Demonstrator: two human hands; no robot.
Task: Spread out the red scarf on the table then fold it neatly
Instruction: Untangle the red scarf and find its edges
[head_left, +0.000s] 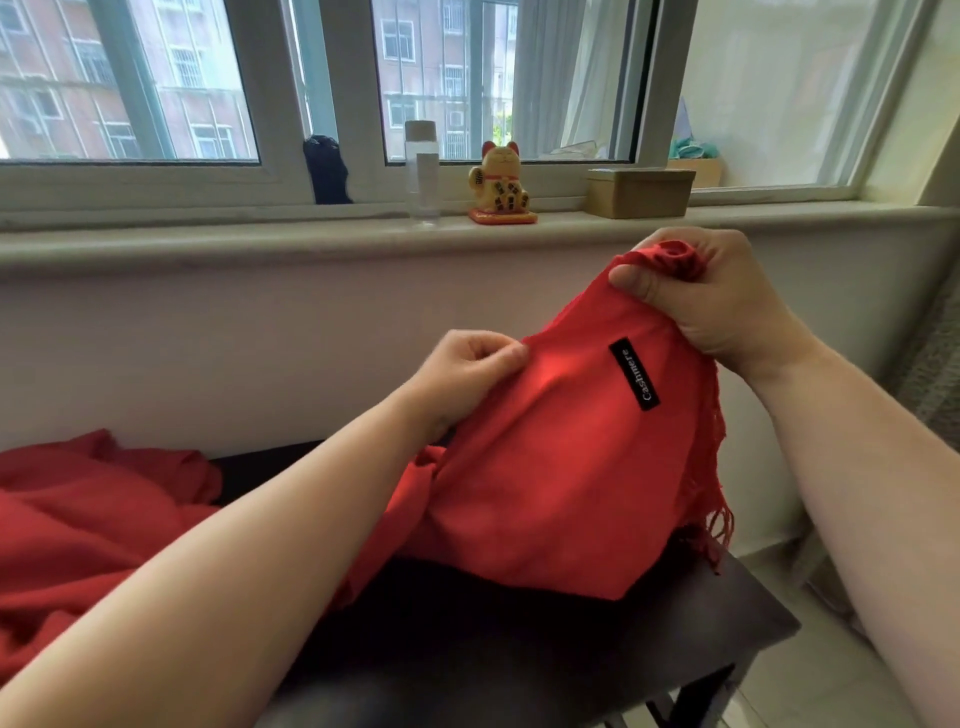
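Held centre-right over the black desk (519, 649), the red scarf (545, 478), judged soft, light and limp, is pinched at its edge by the left grip (467, 374) and bunched in the right grip (711, 296), best taken by corners.

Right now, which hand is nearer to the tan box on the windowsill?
Right. The right hand grips the red scarf below the tan box; the left hand pinches it lower, farther left.
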